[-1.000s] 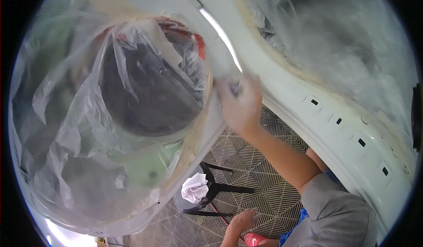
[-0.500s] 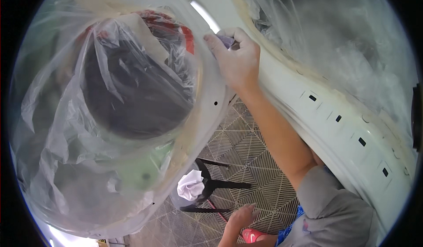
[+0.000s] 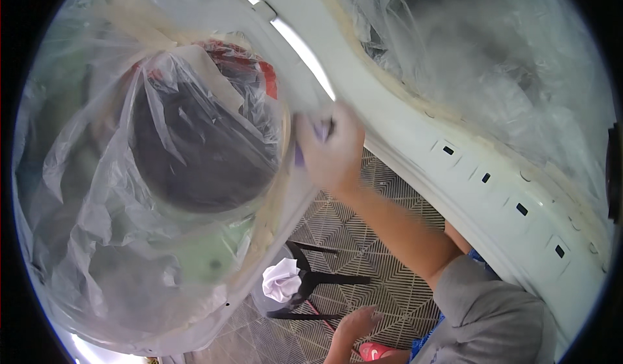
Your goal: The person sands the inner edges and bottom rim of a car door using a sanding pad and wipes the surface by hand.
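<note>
My right hand (image 3: 332, 146) is closed on a thin purple sheet (image 3: 300, 155), which looks like sanding paper, and presses it along the inner edge of a pale car door (image 3: 308, 185). Motion smears this hand, and its fingers partly hide the sheet. Clear plastic film (image 3: 97, 201) covers much of the door, with tan masking tape (image 3: 263, 224) along its border and red tape (image 3: 267, 78) near the top of a dark round area. Low in the view, my left hand (image 3: 362, 322) hangs above the floor with nothing in it, its fingers loosely stretched out.
To the right runs the pale door frame sill (image 3: 503, 192) with several dark slots, and plastic film (image 3: 467, 52) hangs beyond it. A black stool (image 3: 302, 279) with a crumpled white cloth (image 3: 281, 279) on it stands on the patterned grating floor (image 3: 396, 247).
My right hand has slid down along the door edge with the purple sheet. The door appears slightly shifted in view. My left hand has stayed nearly in place.
</note>
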`<state>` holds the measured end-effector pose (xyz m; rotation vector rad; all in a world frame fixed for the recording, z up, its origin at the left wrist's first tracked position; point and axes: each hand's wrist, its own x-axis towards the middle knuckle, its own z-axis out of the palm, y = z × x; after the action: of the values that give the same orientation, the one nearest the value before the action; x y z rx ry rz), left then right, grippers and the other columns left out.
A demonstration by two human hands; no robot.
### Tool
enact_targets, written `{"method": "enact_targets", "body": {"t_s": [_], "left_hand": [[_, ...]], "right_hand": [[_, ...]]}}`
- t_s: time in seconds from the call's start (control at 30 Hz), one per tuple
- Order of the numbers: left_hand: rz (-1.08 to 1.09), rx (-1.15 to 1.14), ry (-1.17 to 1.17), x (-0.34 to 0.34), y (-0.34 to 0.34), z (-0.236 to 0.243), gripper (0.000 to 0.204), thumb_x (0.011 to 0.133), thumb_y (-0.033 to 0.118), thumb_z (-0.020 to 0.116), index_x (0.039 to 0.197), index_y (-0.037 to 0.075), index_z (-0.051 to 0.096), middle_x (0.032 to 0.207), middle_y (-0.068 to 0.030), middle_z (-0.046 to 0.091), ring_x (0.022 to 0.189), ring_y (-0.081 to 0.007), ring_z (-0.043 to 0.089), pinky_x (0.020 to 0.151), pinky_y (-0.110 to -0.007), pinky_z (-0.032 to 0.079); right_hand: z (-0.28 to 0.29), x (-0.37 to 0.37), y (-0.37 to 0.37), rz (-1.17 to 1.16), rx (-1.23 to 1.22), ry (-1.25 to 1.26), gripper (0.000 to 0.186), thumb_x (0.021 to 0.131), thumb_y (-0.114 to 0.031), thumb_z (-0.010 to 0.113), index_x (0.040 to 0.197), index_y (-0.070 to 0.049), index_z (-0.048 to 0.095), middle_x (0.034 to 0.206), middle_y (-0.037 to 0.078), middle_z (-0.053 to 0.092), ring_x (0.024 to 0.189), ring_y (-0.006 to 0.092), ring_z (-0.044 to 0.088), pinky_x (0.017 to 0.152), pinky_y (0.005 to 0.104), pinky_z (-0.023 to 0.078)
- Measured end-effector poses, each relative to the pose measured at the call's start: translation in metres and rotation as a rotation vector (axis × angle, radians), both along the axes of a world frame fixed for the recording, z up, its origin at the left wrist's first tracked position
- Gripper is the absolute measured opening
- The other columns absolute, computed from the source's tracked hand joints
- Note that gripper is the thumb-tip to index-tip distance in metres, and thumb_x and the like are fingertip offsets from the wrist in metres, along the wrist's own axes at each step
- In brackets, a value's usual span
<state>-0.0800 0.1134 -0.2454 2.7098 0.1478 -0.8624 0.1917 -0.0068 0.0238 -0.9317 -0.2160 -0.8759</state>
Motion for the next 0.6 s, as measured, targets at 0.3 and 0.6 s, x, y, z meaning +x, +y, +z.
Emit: {"method": "enact_targets", "body": {"t_s": [0.3,0.6], "left_hand": [[0.007,-0.05,0.011,0.008,-0.007,0.01,0.059,0.099,0.045,0.053,0.136,0.0,0.054,0.133,-0.0252,0.059,0.125,-0.0382,0.055,0.107,-0.045,0.043],[-0.022,-0.039,-0.027,0.001,-0.01,0.012,0.056,0.099,0.042,0.052,0.138,0.002,0.053,0.134,-0.0239,0.059,0.129,-0.0363,0.053,0.108,-0.044,0.042]], "right_hand": [[-0.007,0.019,-0.009,0.257,0.086,0.094,0.028,0.078,-0.02,0.079,0.082,0.0,0.061,0.079,0.014,0.059,0.081,0.0312,0.057,0.075,0.041,0.046],[-0.004,0.028,-0.018,0.139,0.0,0.06,0.031,0.082,-0.022,0.079,0.081,-0.001,0.056,0.079,0.012,0.06,0.077,0.0228,0.053,0.073,0.0374,0.045]]}}
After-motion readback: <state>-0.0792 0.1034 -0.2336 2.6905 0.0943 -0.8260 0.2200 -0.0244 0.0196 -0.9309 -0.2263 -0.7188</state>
